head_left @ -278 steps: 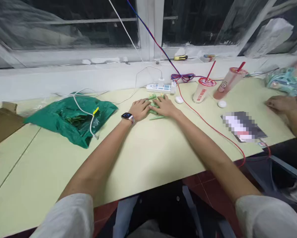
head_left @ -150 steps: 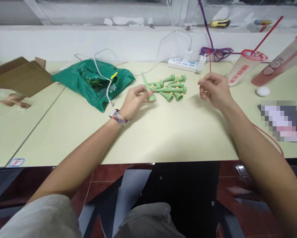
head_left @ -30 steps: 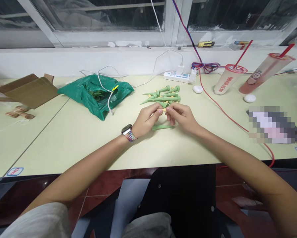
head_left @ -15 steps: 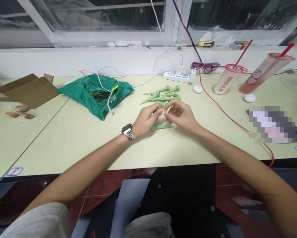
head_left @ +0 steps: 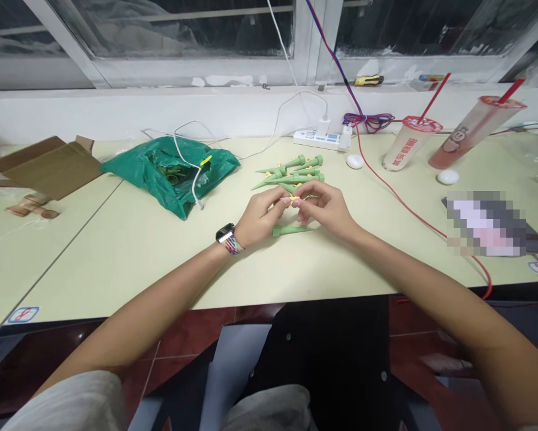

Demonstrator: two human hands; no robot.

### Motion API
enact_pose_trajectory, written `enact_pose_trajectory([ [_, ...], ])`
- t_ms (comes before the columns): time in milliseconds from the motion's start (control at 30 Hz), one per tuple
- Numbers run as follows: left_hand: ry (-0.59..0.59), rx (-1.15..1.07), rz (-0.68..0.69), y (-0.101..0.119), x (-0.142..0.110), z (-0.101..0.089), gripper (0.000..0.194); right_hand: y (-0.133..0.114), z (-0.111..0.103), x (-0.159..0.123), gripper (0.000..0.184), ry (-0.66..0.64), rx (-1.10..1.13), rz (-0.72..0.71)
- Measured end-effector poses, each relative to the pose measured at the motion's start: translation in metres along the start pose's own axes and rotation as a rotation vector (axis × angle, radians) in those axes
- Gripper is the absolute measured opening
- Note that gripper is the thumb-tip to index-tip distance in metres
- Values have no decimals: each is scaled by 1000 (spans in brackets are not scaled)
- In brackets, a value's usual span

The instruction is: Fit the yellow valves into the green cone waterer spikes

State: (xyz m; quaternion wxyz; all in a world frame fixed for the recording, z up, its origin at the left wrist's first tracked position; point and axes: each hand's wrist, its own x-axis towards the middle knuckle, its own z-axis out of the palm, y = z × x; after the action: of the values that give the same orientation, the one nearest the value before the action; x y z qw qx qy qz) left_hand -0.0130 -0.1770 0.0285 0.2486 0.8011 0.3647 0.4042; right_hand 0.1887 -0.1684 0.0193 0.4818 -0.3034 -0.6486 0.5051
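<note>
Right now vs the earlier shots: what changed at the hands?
The left hand and right hand, apart earlier, have come together above the table and pinch a small yellow fitting between them, seemingly on a green spike. Another green plastic spike now lies nearer the person, off the pile of spikes. The green plastic bag and power strip stayed put.

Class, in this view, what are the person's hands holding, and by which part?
The left hand and right hand pinch a small yellow fitting between their fingertips; the fingers hide most of it.
</note>
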Motion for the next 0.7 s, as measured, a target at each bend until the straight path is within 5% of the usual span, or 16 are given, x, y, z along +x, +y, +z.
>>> enact_pose_trajectory([
  [233,6,-6,-22,-4,0,0,37,2,-5,2,28,48,-74,-135],
  [333,42,25,3,-6,4,-7,37,3,-8,3,26,68,-79,-90],
  [500,144,170,-96,-23,-1,-40,29,10,-7,3,27,43,-181,-27],
  [700,44,379,-294,-49,-44,-81,33,17,18,29,8,-175,-567,-174],
])
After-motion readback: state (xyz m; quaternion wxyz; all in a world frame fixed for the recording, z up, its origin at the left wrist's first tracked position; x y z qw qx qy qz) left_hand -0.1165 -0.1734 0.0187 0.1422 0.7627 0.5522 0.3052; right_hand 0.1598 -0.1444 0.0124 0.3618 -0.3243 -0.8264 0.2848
